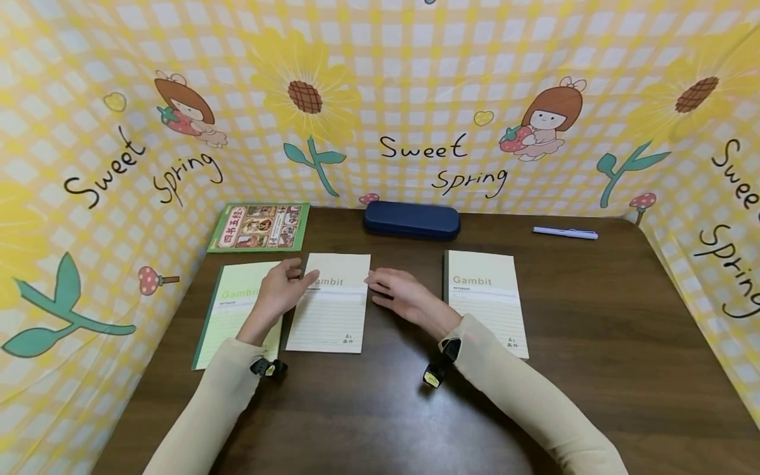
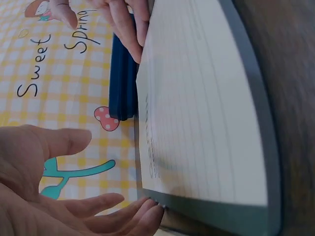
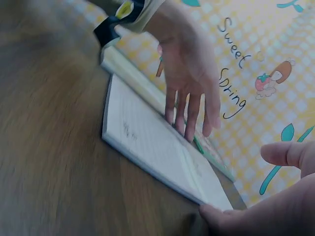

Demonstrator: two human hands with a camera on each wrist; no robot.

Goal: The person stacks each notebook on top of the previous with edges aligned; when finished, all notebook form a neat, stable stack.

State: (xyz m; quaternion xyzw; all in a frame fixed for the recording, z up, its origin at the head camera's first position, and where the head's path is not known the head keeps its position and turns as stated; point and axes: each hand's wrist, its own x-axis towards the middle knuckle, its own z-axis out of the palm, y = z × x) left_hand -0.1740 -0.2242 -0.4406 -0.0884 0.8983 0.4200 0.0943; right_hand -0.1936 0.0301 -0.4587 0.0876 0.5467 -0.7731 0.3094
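Observation:
A cream A5 notebook marked Gambit lies between my two hands on the dark wooden table. My left hand is at its spine side, the thumb over the cover and the fingertips right at the edge in the left wrist view. At the opposite long edge is my right hand, fingers extended, their tips touching the notebook's side. Neither hand curls round it. Beneath the left forearm, a pale green notebook lies partly hidden. Another cream notebook sits to the right, its lower part covered by the right sleeve.
A green picture-covered book lies at the back left. At the back middle is a dark blue case, with a pale lilac pen farther right. Yellow checked cloth walls the table's back and sides.

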